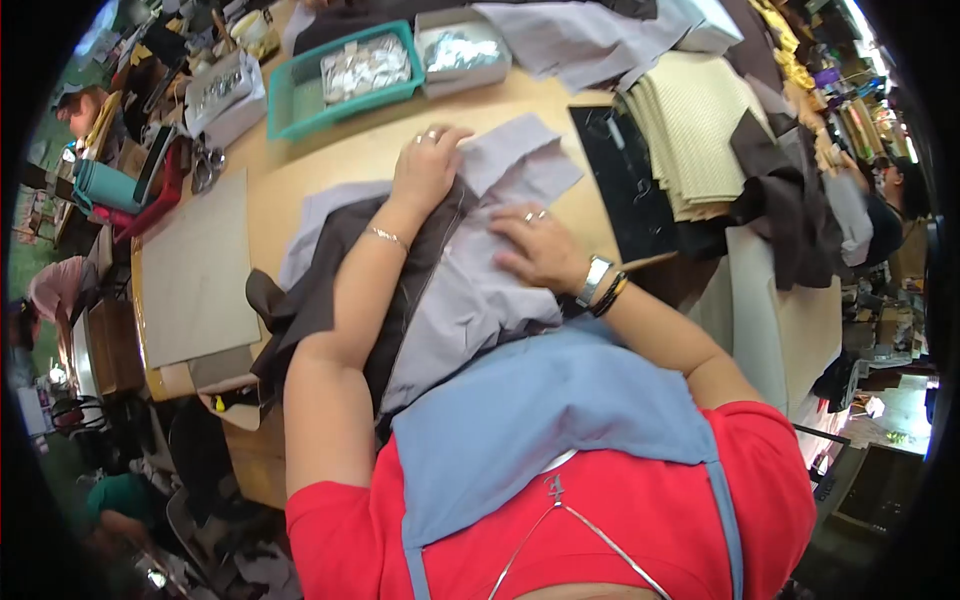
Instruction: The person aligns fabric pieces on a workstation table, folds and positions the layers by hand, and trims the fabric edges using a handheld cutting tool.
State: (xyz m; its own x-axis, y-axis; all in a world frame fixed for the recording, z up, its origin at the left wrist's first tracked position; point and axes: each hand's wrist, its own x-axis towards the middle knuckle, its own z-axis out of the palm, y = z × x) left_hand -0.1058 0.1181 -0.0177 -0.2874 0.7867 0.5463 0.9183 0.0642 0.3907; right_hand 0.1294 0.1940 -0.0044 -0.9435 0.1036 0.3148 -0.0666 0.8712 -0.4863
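A garment piece of light grey cloth (455, 320) and dark brown cloth (345, 265) lies in front of me, a long seam or zip-like line running between the two colours. My left hand (428, 165) is at the far end of this line, its fingers bent and closed together at the edge of the grey cloth; the thumb is hidden. My right hand (543, 248) rests on the grey cloth with its fingers apart. The near end of the garment piece lies against my blue apron (560, 400).
Beyond my hands stand a green tray (290, 105) and a white box (465, 55) with small shiny packets. Scissors (205, 168) and a grey board (195, 270) lie left. Right are a black mat (625, 190) and stacked yellowish cloth (695, 130). Other people work nearby.
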